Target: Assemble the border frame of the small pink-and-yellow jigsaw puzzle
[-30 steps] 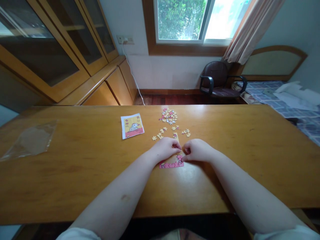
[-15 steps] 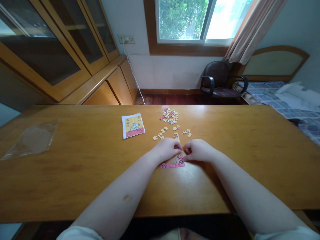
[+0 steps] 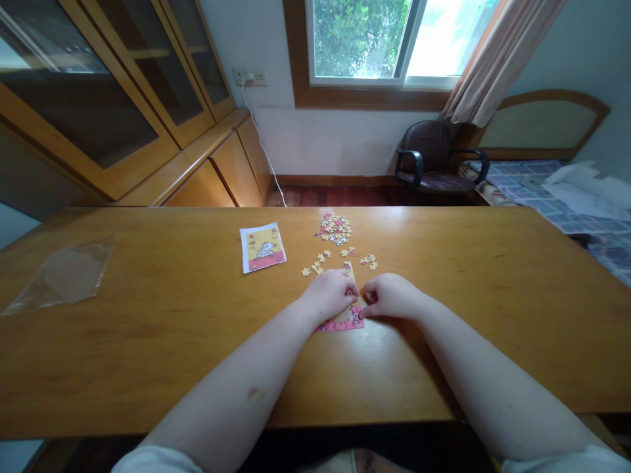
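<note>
A partly joined jigsaw puzzle (image 3: 340, 325) lies on the table in front of me, with a pink bottom edge and a yellow strip up its right side. Over its left and middle part is my left hand (image 3: 332, 292), fingers pinched at the right side of the puzzle; a small piece seems to be at the fingertips. My right hand (image 3: 392, 295) rests at the puzzle's right edge, fingers curled and thumb touching the pink pieces. Whether it grips anything is hidden. Loose puzzle pieces (image 3: 369, 261) lie just beyond both hands.
A heap of puzzle pieces (image 3: 336, 228) sits farther back on the wooden table (image 3: 172, 341). Left of it lies a picture sheet (image 3: 263, 247) with a white animal on yellow and pink. A clear plastic bag (image 3: 64, 272) is at far left. Beyond stands an office chair (image 3: 428, 157).
My left hand has shifted slightly, covering more of the puzzle's lower left. My right hand stays almost in place.
</note>
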### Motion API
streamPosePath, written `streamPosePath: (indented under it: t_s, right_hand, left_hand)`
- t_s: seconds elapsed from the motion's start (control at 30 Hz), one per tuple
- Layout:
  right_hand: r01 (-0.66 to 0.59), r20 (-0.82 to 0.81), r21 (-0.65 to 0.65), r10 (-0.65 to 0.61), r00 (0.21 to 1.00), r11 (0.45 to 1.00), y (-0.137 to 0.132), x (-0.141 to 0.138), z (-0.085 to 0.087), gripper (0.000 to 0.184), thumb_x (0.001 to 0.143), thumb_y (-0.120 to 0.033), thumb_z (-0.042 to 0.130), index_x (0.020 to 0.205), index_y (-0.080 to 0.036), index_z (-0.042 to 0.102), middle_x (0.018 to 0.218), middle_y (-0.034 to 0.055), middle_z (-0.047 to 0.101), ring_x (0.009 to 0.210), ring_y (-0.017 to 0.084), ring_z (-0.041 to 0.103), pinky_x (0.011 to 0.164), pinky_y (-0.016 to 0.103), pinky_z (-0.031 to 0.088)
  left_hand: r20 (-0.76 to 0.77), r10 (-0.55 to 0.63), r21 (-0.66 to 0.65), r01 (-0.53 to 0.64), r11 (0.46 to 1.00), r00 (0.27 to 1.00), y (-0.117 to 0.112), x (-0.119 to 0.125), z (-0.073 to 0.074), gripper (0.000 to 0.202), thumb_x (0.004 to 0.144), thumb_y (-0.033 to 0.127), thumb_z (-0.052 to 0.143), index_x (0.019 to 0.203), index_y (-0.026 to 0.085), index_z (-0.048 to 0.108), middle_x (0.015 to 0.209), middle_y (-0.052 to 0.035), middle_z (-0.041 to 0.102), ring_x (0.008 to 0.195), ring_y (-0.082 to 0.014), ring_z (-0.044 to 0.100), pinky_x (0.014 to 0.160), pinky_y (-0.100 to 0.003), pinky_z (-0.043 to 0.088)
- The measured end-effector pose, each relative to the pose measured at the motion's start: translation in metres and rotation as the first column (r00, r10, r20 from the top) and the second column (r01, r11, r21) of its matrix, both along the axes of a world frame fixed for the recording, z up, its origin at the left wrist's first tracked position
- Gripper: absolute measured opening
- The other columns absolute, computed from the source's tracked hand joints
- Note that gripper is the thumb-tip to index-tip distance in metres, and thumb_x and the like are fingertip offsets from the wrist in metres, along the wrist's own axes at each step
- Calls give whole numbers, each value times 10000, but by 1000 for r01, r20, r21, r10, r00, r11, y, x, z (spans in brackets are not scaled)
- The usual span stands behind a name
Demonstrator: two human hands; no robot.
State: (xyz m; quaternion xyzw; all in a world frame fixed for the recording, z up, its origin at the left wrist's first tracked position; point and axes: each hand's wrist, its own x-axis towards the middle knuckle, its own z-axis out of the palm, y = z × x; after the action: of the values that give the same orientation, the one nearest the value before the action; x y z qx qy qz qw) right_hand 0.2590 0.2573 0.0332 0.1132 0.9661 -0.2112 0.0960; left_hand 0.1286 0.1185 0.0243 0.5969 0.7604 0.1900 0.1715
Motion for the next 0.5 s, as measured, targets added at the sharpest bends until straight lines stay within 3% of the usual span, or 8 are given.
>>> streamPosePath:
  t_s: [0.5]
  right_hand:
    - [-6, 47, 12, 5, 999, 1000, 0, -1, 2, 317, 641, -491, 729, 586, -216, 582, 534, -47, 525, 515, 103, 424, 497, 245, 237]
  left_hand:
    - [-65, -33, -2, 33, 999, 997, 1, 0, -3, 151, 789, 266, 635, 838, 260, 777, 904, -23, 679, 849, -183, 623, 790, -283, 489]
